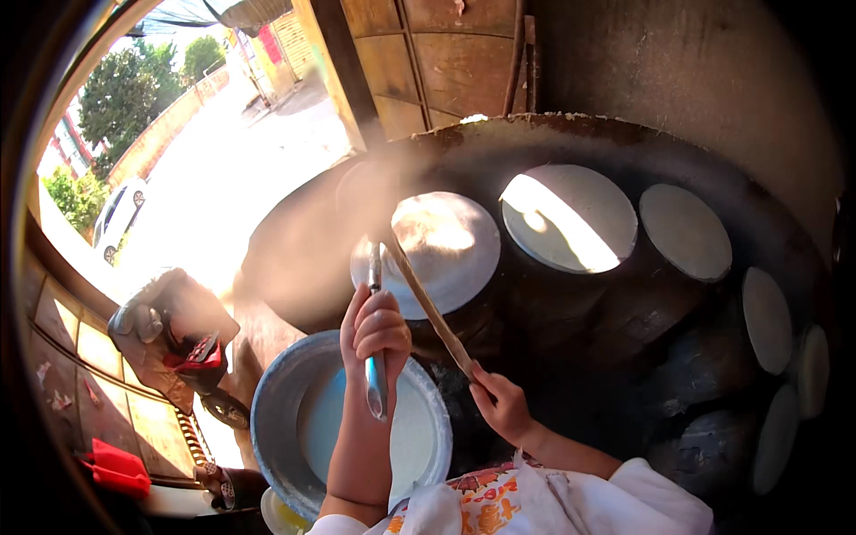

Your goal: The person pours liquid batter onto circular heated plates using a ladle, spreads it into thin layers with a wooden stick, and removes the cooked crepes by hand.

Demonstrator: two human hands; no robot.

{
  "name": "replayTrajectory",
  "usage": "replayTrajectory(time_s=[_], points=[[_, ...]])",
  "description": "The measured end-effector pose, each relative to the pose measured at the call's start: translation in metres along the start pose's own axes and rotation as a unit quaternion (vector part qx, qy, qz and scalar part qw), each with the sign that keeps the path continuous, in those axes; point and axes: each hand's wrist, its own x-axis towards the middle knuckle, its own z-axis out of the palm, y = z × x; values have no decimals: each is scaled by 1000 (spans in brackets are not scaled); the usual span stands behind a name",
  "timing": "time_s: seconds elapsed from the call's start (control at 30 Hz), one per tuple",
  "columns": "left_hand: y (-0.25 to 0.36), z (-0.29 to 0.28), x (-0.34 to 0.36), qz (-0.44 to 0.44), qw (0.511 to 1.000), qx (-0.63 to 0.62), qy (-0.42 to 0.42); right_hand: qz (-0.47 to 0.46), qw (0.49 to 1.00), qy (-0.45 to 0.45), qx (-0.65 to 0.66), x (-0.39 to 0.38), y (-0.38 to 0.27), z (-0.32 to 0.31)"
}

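My left hand [381, 328] is closed around the blue-ended handle of a ladle [375, 272]. Its far end is blurred in steam, with only a faint round outline. In my right hand [501, 406] is a thin wooden stick [432, 312], slanting up and left until it meets or crosses the ladle's shaft. Both tools reach over a pale, round flatcake [464, 259] on a big dark griddle [571, 348]. Below my left hand stands a grey metal basin [267, 419] holding whitish liquid [415, 428], partly covered by my forearm.
Several more flatcakes [685, 232] lie along the griddle's far and right edge; sunlight stripes one [571, 218]. At left are a covered stool-like object [174, 330] with red items on it and a red plastic thing [119, 468]. Outside, a white car [119, 218] stands.
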Motion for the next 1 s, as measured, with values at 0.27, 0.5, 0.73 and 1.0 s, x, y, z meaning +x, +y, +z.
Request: replayTrajectory(time_s=[0.27, 0.5, 0.73, 1.0], points=[[41, -68, 79, -47, 982, -16, 183, 391, 891, 57, 224, 68, 77, -61], [77, -115, 107, -46, 879, 278, 384, 455, 816, 161, 318, 54, 98, -4], [115, -121, 158, -46, 716, 548, 430, 192, 968, 160, 5, 88, 97, 4], [168, -112, 158, -10, 639, 670, 377, 10, 968, 159, -195, 155, 105, 2]])
